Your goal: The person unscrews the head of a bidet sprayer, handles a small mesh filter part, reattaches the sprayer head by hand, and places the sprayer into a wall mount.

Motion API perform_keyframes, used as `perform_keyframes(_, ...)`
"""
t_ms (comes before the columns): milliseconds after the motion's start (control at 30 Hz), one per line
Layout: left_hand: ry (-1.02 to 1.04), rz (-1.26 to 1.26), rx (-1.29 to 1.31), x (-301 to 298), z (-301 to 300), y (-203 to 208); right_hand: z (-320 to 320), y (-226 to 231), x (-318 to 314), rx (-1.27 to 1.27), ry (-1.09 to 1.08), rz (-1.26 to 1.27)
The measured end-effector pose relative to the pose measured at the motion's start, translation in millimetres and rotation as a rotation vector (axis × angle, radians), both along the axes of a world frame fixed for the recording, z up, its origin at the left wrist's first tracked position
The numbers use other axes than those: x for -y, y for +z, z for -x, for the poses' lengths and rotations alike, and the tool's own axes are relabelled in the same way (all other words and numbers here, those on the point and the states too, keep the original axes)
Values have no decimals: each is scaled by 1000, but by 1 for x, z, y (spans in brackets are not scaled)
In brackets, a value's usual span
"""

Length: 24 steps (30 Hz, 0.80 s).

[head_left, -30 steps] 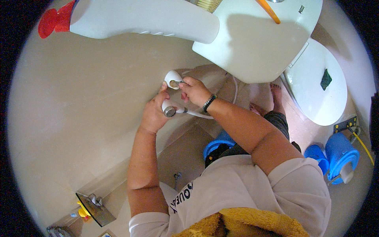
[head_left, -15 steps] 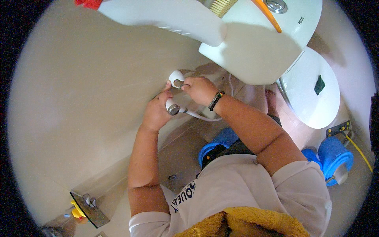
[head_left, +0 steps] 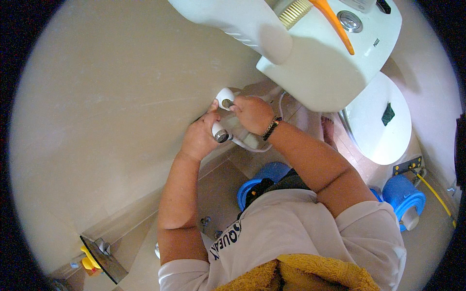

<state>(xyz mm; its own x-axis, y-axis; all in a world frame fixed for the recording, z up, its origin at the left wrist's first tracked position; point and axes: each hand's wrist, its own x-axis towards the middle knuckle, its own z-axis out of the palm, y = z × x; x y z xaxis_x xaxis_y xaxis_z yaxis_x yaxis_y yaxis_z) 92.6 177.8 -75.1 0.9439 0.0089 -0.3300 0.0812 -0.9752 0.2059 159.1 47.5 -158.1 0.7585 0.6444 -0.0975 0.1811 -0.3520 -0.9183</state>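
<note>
My left hand (head_left: pixel 200 138) is wrapped around a white hand-held sprayer (head_left: pixel 220 132), close to the beige wall. A silvery round cap shows at its lower end, and a white hose (head_left: pixel 250 146) curves away beside it. Above my left fingers sits a rounded white piece (head_left: pixel 224 94), apparently the sprayer's other end; my grip hides how the two join. Fingers of my right hand (head_left: pixel 253 115), the one with a bracelet at the wrist, are pinched at a small grey metallic part (head_left: pixel 227 103) on that rounded piece. Whether this part is loose or fixed is unclear.
Up and to the right stands a white toilet tank (head_left: pixel 325 87), bearing a white bottle (head_left: pixel 242 24) and an orange-handled brush (head_left: pixel 335 26). The closed toilet lid (head_left: pixel 383 131) carries a dark green pad (head_left: pixel 388 114). Blue containers (head_left: pixel 403 194) and a glass corner shelf (head_left: pixel 104 262) are lower down.
The view has shifted, so the tank and bottle appear further right and lower. Both hands keep their places on the sprayer, with only a slight shift of the right fingers.
</note>
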Motion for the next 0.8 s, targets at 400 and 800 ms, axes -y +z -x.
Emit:
perform_keyframes(400, 19, 10, -55, 0, -1, 0, -10, -3, 2, 20, 113, -47)
perform_keyframes(800, 90, 25, -127, 3, -2, 3, -17, 11, 7, 210, 159, -44)
